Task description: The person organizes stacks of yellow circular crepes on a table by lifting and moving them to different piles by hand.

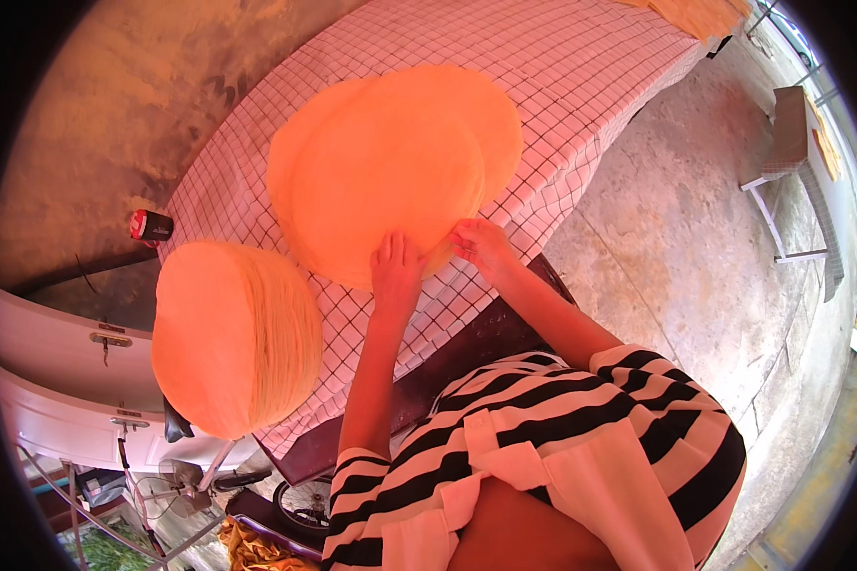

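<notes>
Several thin, round, pale orange sheets [381, 181] lie overlapping on a checked cloth [562, 86] over the table in front of me. My left hand [397, 271] rests on the near part of the top sheet, its fingers stretched out and lying on the surface. Just to its right, my right hand [486, 249] has thumb and fingers closed on the near right edge of a sheet. A tall, thick stack of the same round sheets [229, 338] stands at the table's left end, nearest my left forearm.
A red and black can-shaped thing [152, 226] is beyond the table's left edge. White doors [86, 352] with latches, a fan [181, 485] and a wheel [305, 500] are lower left. Another table [795, 162] stands far right on the concrete floor [667, 219].
</notes>
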`<state>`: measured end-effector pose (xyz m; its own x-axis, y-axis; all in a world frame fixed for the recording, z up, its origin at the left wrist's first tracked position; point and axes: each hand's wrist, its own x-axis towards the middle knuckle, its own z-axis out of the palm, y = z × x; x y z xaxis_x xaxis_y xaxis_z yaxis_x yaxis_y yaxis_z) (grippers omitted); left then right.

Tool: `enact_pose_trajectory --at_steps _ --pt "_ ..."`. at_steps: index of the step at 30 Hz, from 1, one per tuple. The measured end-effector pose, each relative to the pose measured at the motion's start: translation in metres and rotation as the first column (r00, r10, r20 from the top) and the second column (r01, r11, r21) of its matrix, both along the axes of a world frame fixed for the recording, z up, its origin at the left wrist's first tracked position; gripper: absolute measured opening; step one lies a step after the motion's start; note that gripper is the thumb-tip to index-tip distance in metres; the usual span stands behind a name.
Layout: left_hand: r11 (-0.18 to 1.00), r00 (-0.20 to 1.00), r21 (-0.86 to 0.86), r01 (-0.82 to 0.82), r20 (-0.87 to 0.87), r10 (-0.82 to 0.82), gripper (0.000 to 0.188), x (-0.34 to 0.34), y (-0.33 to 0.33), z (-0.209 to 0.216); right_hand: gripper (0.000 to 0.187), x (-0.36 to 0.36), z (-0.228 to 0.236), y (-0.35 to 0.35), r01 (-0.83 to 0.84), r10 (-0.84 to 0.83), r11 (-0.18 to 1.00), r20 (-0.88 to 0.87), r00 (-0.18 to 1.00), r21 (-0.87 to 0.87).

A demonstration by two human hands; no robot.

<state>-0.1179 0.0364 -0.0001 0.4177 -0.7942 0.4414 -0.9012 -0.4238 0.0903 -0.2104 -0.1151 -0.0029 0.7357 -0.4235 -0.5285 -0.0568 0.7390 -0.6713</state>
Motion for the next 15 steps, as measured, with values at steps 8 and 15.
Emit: enact_pose_trajectory --at_steps 8,15 --pt "0.999 0.986 -0.027 0.017 0.166 -0.013 0.033 0.017 -0.004 0.004 0.021 0.007 0.007 -0.007 -0.043 0.046 0.998 0.074 0.996 -0.041" --pt "0.976 0.972 0.031 -0.215 0.108 0.21 0.027 0.062 -0.019 0.097 0.022 -0.002 -0.008 -0.035 0.042 -0.039 0.999 0.086 0.996 -0.029"
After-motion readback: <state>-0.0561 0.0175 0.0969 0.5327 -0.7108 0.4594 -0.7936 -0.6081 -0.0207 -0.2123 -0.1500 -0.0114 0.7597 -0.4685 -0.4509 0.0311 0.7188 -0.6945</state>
